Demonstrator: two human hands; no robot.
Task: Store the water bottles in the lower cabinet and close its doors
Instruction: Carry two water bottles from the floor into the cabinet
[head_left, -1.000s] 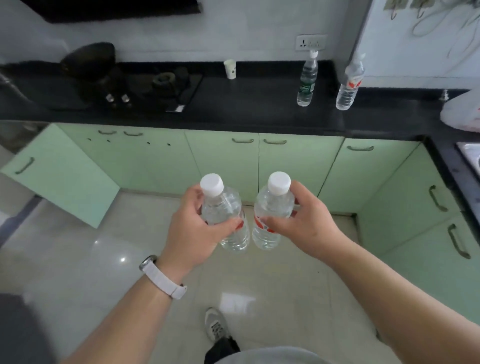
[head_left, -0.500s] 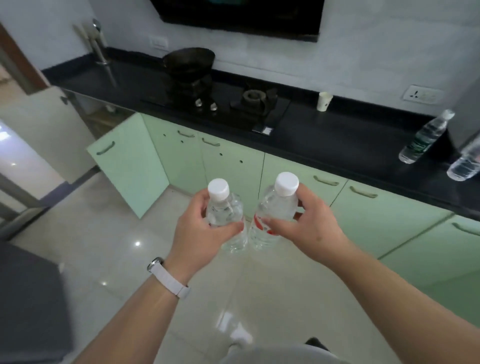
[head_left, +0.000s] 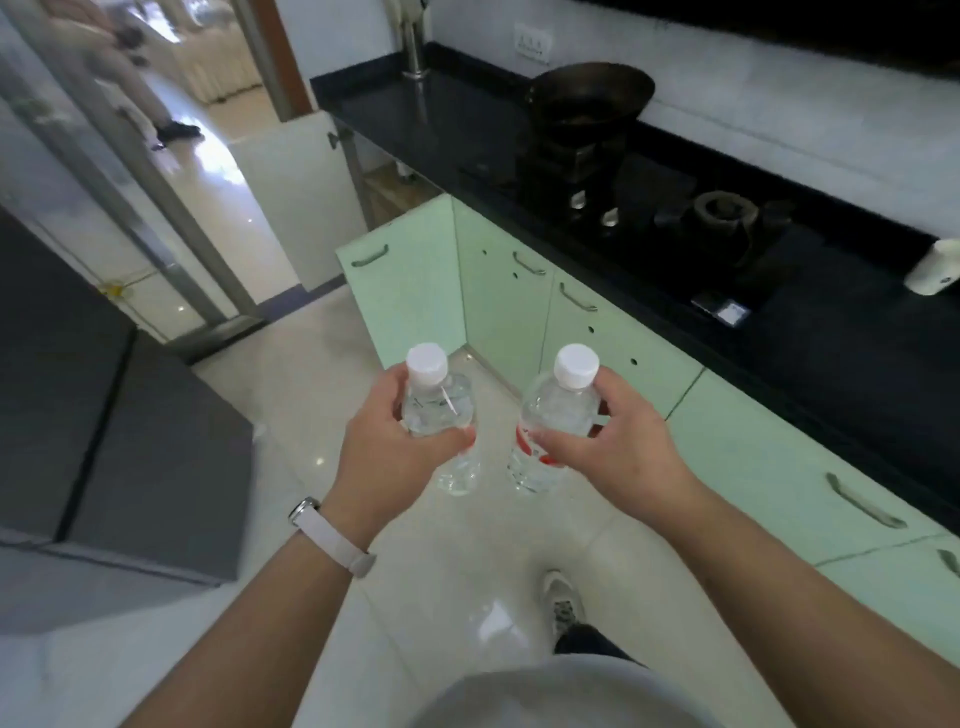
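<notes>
Stock in transit: plain bottle (head_left: 441, 410) was gripped upright by the left hand (head_left: 384, 457), and red-labelled bottle (head_left: 557, 413) by the right hand (head_left: 623, 452). Both were over the floor (head_left: 467, 551), short of the cabinets (head_left: 498, 317). One green door (head_left: 400, 296) stood open. Nothing judged stored yet; placing and door-closing remained.

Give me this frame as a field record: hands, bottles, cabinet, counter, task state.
left hand: grips a clear bottle round its body, white cap up
right hand: grips a second bottle with a red label, white cap up
bottles: upright, side by side, not touching, held over the floor
lower cabinet: a green door stands open; nearer doors are closed
counter: black, carrying a wok on a stove and a white cup
task state: neither bottle stored yet
</notes>
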